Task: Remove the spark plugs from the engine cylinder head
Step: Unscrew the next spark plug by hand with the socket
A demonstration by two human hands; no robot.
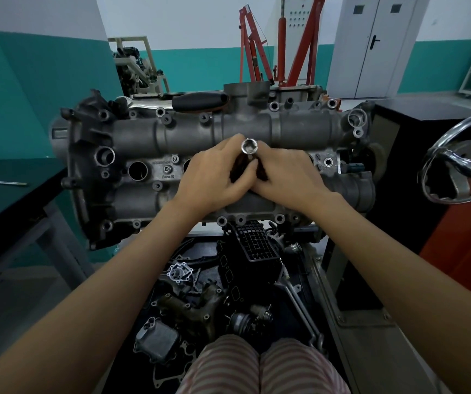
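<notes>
The grey engine cylinder head (pixel 188 132) lies across the middle of the view on a stand. An empty round plug well (pixel 137 170) shows at its left; the other wells are covered by my hands. My left hand (pixel 214 177) and my right hand (pixel 282 177) meet over the centre of the head. Both grip a dark-handled tool (pixel 242 169) that stands upright there. Its shiny metal socket end (pixel 249 146) points up toward the camera. No spark plug is visible.
A black tool handle (pixel 197 100) lies on the far side of the head. A chrome wheel (pixel 455 157) stands at the right. Below the head, a tray (pixel 330 285) holds several loose engine parts. A dark bench (pixel 7 194) is at the left, a red hoist (pixel 279 41) behind.
</notes>
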